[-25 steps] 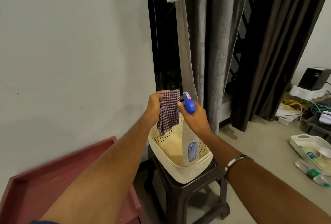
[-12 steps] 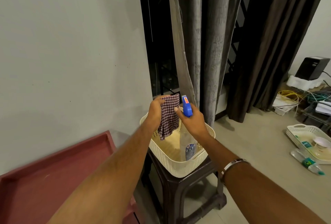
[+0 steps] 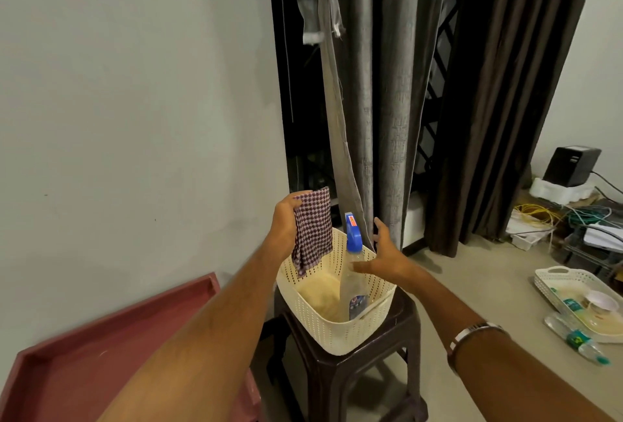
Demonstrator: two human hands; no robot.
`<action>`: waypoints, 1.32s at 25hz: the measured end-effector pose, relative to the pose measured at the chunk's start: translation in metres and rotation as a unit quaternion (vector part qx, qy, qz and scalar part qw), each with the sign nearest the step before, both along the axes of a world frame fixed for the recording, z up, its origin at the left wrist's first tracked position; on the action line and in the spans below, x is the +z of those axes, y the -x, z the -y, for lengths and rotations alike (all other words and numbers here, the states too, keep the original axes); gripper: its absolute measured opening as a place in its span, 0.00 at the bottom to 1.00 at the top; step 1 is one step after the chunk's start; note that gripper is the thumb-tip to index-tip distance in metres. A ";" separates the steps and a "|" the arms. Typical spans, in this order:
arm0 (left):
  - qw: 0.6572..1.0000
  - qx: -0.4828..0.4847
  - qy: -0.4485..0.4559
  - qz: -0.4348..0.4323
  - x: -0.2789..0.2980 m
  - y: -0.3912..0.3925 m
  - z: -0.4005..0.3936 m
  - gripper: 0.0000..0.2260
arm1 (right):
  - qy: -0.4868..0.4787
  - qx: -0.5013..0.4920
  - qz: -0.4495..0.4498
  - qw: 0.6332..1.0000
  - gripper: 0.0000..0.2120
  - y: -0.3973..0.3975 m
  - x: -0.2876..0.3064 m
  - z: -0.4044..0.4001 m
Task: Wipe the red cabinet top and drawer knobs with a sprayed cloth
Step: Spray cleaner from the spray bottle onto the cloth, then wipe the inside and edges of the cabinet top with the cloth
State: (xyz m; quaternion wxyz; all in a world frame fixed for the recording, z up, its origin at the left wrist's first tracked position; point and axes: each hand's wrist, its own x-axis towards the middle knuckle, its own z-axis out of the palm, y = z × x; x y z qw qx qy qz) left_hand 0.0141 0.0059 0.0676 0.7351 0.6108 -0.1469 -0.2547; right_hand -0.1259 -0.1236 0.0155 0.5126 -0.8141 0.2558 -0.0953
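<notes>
Our left hand point(image 3: 286, 219) grips the checked cloth point(image 3: 312, 229), which hangs over the cream perforated basket point(image 3: 337, 334) on the dark stool point(image 3: 354, 371). Our right hand point(image 3: 387, 253) is spread, fingers straight, just beside the spray bottle point(image 3: 354, 253) standing in the basket; no grip on it. We can't tell whether the cloth is damp. The red cabinet top point(image 3: 101, 354) sits low left, well apart from the cloth, and looks unwiped. Drawer knobs aren't visible. By our reading, all the wiping is left.

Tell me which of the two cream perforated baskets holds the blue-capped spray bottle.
The deep basket on the dark stool, holding the spray bottle. The shallow tray-like basket sits on the floor, right.
</notes>
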 end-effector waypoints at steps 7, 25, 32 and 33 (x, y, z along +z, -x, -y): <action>0.999 0.008 0.033 0.025 0.053 0.022 -0.046 0.13 | 0.052 -0.024 0.079 0.995 0.41 0.030 0.067 -0.029; 0.998 0.045 0.003 -0.051 0.053 0.056 -0.208 0.13 | -0.133 0.110 0.179 0.969 0.10 -0.001 0.061 -0.198; 0.982 0.106 -0.146 0.049 -0.017 0.030 -0.253 0.10 | -0.285 0.124 0.164 0.936 0.13 -0.032 -0.005 -0.241; 0.969 0.115 -0.202 0.078 -0.032 0.030 -0.260 0.10 | -0.289 0.123 0.160 0.936 0.13 -0.035 -0.015 -0.248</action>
